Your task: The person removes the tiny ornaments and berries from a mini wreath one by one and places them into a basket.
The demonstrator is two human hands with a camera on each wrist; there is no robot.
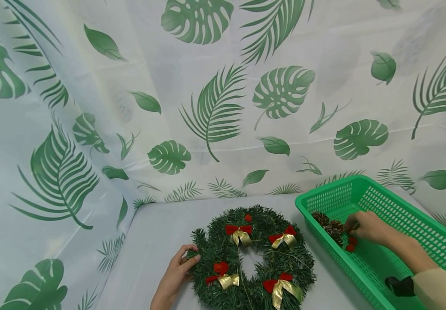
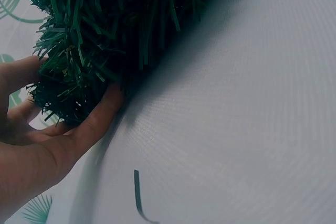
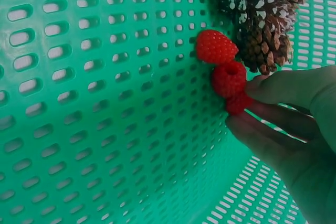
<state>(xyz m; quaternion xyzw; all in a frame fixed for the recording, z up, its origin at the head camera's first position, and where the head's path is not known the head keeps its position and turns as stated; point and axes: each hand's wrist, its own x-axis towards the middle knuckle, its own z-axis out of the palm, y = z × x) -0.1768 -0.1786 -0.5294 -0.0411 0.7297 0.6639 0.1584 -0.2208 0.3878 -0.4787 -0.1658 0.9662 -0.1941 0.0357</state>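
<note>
A green Christmas wreath (image 1: 259,213) with red-and-gold bows (image 1: 282,286) and a few red berries (image 1: 220,268) lies on the white tabletop. At its left edge my left hand (image 1: 177,269) grips the wreath, fingers and thumb curled round the needles (image 2: 79,61). My right hand (image 1: 371,228) reaches down into the green basket (image 1: 335,193). Between its thumb and fingers it pinches a red raspberry (image 3: 239,103), partly hidden. Two more raspberries (image 3: 216,47) sit right beside it, close to brown pine cones (image 3: 260,9) with white-dusted scales.
The perforated basket stands right of the wreath, its rim raised above the table. A black object (image 1: 400,286) shows by the right wrist. A white cloth with green leaf prints (image 1: 211,107) hangs behind and to the left of the table (image 1: 145,241).
</note>
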